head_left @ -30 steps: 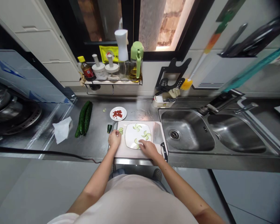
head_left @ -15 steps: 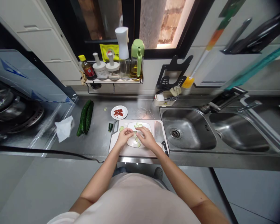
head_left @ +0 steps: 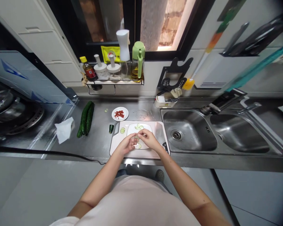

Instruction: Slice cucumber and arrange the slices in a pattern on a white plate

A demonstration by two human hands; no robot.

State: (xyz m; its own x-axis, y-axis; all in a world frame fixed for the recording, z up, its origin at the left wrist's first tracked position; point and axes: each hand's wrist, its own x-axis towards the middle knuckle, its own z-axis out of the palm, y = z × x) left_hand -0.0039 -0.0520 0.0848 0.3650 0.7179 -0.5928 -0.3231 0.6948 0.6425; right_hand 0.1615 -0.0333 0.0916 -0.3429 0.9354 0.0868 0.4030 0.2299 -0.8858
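Plate (head_left: pixel 131 129): cucumber slices (head_left: pixel 141 126) were fanned near its far edge.
Left hand (head_left: pixel 128 145): grip was left loosely wide.
Right hand (head_left: pixel 148 139): grip was pinched narrow; contents could not be told.

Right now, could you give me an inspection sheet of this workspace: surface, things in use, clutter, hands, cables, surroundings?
Surface: metal counter, with water behind the cutting board.
Things in use: white plate with green slices, on the board; more slices left of it; knife at the board's right end.
Clutter: two cucumbers, white sheet, dish of red pieces.
Hands: left hand and right hand close together over the plate; any slice between the fingers is unclear.
Cables: dark cord-like strip along the front edge, left; possibly a cable.
Surroundings: double sink right, bottle rack behind.
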